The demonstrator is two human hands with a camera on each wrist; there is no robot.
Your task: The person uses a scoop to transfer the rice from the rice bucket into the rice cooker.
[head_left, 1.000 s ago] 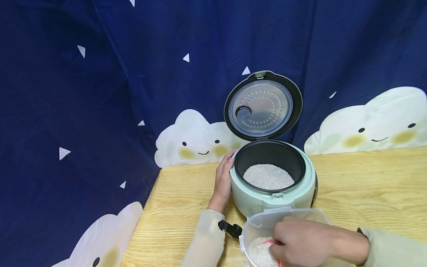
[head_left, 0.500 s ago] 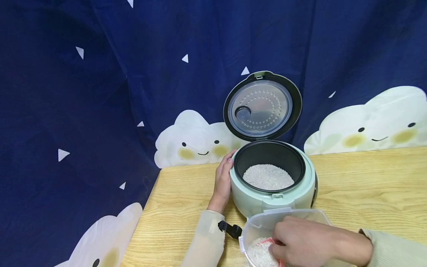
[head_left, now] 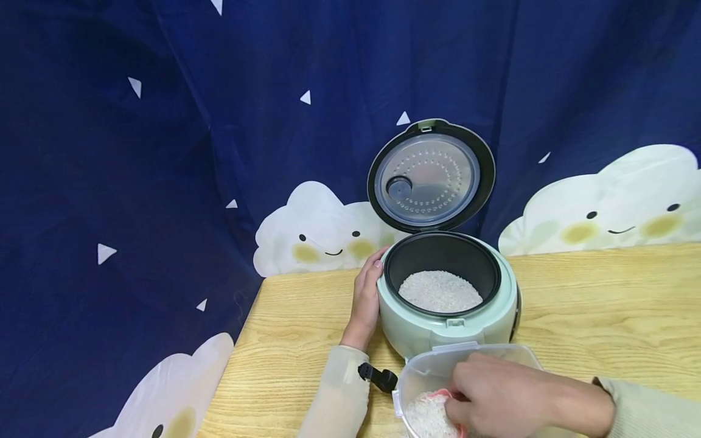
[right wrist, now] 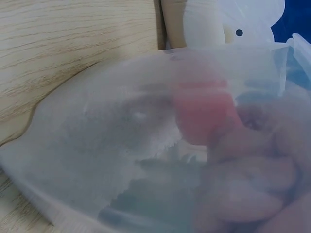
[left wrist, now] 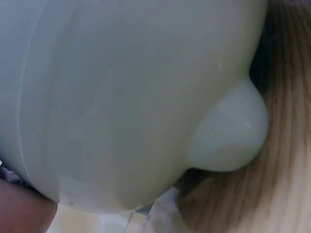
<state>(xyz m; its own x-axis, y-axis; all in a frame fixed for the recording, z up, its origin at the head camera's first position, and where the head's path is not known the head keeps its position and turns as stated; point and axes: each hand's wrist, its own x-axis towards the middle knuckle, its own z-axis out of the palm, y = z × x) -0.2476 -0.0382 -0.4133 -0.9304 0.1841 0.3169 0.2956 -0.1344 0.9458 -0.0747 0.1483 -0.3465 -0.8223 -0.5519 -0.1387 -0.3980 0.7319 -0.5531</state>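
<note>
A pale green rice cooker (head_left: 418,337) stands on the table with its lid (head_left: 432,179) raised. White rice (head_left: 440,292) covers the bottom of its dark inner pot. My left hand (head_left: 364,301) rests along the cooker's left side, fingers stretched toward the back. In front of the cooker is a clear plastic container (head_left: 420,368) holding more rice (head_left: 427,415). My right hand (head_left: 501,395) reaches into it and grips a red scoop (right wrist: 204,114), whose bowl is largely hidden by the hand and rice. Through the cloudy container wall, the right wrist view shows curled fingers (right wrist: 243,179).
The wooden table (head_left: 613,304) extends right of the cooker, and its left edge runs beside my left forearm. Behind it hangs a dark blue curtain (head_left: 301,140) with printed clouds. A black strap (head_left: 378,376) juts from my left wrist near the container's rim.
My right wrist and sleeve have shifted slightly to the right, while the right hand stays in the container with the scoop. The left hand and cooker keep their places.
</note>
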